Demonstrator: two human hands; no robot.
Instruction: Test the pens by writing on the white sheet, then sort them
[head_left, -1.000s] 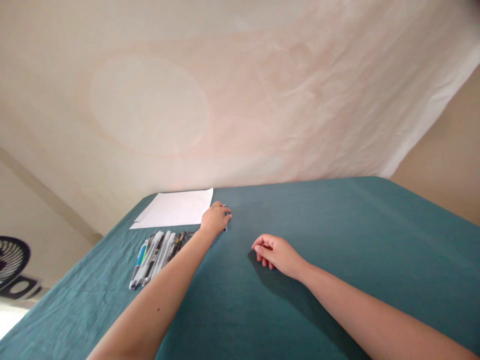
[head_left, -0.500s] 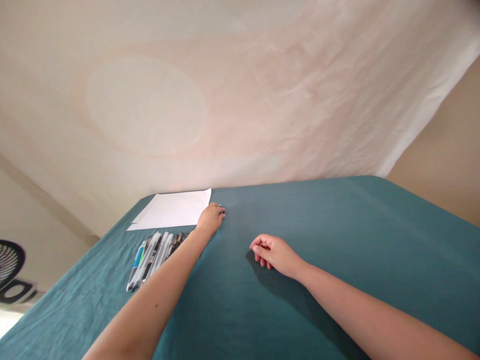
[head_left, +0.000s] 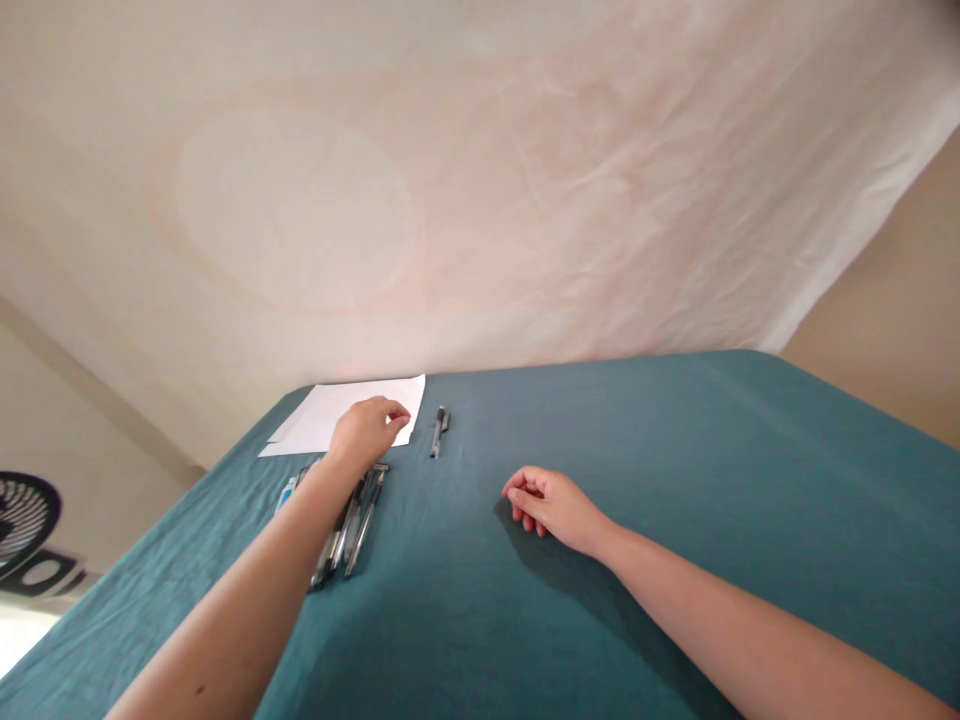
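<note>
My left hand (head_left: 369, 430) hovers over the near right part of the white paper sheets (head_left: 307, 425), its fingers loosely bent and thumb a little apart, with nothing visible in it. Right of the paper lies a single dark-and-clear pen (head_left: 438, 432), apart from the hand. Under and beside my left forearm is a row of pens (head_left: 364, 525), partly hidden by the arm; a blue-topped one (head_left: 286, 493) shows at its left. My right hand (head_left: 555, 508) rests on the teal cloth, fingers loosely curled and apart, holding nothing that I can see.
The teal cloth (head_left: 675, 480) covers the whole table. Behind its far edge hangs a pale, creased sheet (head_left: 525, 200). A black fan (head_left: 26, 525) stands off the table at the left.
My left hand has let go of the pen right of the paper and moved left over the sheets. That pen now shows fully. My right hand has stayed in place.
</note>
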